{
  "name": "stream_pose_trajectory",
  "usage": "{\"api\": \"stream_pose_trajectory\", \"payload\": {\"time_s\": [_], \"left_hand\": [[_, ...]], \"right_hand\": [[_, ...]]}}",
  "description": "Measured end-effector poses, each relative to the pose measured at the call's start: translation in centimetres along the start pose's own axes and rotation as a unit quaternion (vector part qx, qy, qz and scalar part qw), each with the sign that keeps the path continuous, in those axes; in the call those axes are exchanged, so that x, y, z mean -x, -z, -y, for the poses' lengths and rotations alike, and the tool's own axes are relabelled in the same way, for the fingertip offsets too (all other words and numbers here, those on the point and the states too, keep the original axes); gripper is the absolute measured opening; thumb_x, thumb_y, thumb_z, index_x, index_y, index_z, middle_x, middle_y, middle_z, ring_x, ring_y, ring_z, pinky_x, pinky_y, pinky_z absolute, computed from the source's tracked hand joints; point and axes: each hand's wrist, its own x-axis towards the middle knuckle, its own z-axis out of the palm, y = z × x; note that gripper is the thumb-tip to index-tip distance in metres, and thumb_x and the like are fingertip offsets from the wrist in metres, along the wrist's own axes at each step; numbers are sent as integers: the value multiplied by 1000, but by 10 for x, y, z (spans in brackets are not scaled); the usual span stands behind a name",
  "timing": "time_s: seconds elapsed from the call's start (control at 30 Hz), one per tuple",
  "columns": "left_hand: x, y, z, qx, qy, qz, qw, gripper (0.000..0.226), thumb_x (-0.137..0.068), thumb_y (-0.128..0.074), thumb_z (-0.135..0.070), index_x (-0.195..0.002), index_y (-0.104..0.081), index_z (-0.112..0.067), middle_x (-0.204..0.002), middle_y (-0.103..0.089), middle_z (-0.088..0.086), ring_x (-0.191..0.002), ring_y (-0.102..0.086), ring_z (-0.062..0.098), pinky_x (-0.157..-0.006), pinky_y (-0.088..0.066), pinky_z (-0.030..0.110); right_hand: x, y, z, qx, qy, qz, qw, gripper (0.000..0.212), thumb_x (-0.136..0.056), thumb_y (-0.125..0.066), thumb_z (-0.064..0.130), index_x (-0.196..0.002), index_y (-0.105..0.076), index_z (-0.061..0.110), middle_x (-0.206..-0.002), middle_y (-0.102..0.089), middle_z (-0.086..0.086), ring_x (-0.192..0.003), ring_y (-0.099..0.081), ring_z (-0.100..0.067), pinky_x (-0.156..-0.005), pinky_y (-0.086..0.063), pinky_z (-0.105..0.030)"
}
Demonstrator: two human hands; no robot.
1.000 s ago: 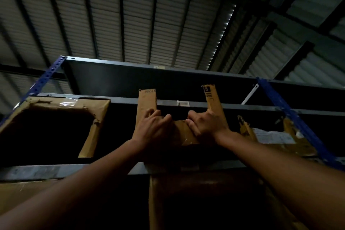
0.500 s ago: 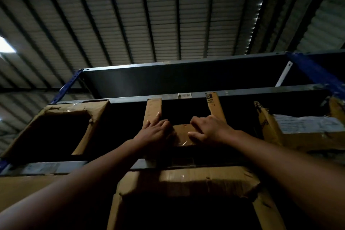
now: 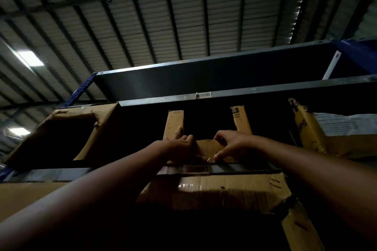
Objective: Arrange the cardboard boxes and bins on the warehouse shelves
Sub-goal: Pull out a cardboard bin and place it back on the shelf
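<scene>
An open cardboard box (image 3: 208, 146) sits on a high shelf straight ahead, its two side flaps (image 3: 174, 123) standing up. My left hand (image 3: 181, 145) grips the box's front edge at the left flap. My right hand (image 3: 230, 145) holds the same front edge near the right flap, fingers curled over it. Both arms reach up from below. The inside of the box is dark and hidden.
A cut-open carton (image 3: 67, 134) stands left on the same shelf, a labelled box (image 3: 334, 134) right. A larger worn carton (image 3: 224, 191) sits on the level below. The shelf beam (image 3: 61, 174) runs across; blue uprights (image 3: 83, 89) frame the rack under a corrugated roof.
The view has tilted up and shifted left. Both hands have slid lower on the box's front edge and stay gripped on it; the box looks nearly unmoved.
</scene>
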Motion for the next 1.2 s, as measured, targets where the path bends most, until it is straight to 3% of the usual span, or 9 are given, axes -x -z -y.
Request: {"api": "stream_pose_trajectory", "payload": {"time_s": [0.13,0.23,0.33,0.47,0.63,0.87,1.0,1.1,1.2], "left_hand": [[-4,-9,-8,4,16,9,1000,71,-94,-53,-36,-148,-15,-8,-159,-11,13,-146,15,33,-118,-5,54],[-5,-12,0,40,-10,-25,999,62,-96,-52,-33,-147,-22,-17,-153,-26,15,-145,-15,37,-114,-24,51],[4,1,1,-31,-11,-79,996,46,-95,-51,-39,-137,-37,-25,-141,-39,8,-136,-27,34,-101,-37,50],[8,16,2,-64,-57,-92,992,43,-96,-48,-41,-136,-41,-24,-141,-41,8,-134,-31,31,-104,-33,52],[1,0,7,-89,-48,-44,994,55,-95,-46,-51,-142,-32,-25,-151,-30,7,-145,-5,36,-107,-18,66],[21,25,9,-24,-62,-70,995,50,-91,-52,-53,-131,-50,-23,-132,-53,3,-121,-49,24,-86,-34,38],[28,25,25,-39,-41,-66,996,51,-91,-51,-55,-131,-48,-22,-135,-50,4,-126,-44,28,-99,-33,50],[29,15,28,-47,-25,-49,997,57,-91,-54,-51,-140,-38,-26,-143,-39,5,-132,-34,30,-101,-32,49],[25,10,30,-48,-18,-64,997,56,-90,-55,-54,-139,-39,-32,-144,-39,1,-135,-32,30,-105,-30,58]], "right_hand": [[0,-13,-6,-3,-9,1,1000,61,-79,-77,28,-132,-46,20,-130,-52,-2,-116,-52,-18,-97,-49,-36],[-2,-16,-5,-7,-17,1,1000,58,-79,-77,25,-129,-47,20,-128,-52,-2,-115,-53,-19,-96,-49,-36],[-1,-1,2,-47,-30,19,998,49,-79,-76,20,-121,-50,23,-116,-53,1,-109,-54,-17,-90,-52,-33],[-2,15,10,-12,-37,43,998,57,-80,-75,16,-129,-47,19,-117,-49,2,-113,-52,-19,-90,-51,-32],[-1,0,11,-5,-56,42,998,60,-82,-73,14,-134,-44,21,-130,-49,-3,-112,-51,-18,-87,-51,-30],[-12,33,40,41,-99,125,986,46,-78,-75,12,-113,-50,29,-111,-53,5,-99,-53,-13,-70,-49,-25],[-17,25,53,51,-89,106,989,52,-80,-73,11,-125,-50,24,-104,-50,10,-102,-52,-13,-71,-49,-25],[-18,12,63,81,-79,91,989,53,-80,-73,10,-127,-50,20,-113,-52,5,-111,-53,-18,-80,-49,-28],[-16,8,68,73,-79,83,991,53,-81,-72,7,-127,-50,20,-122,-54,-1,-103,-52,-15,-74,-48,-26]]}}
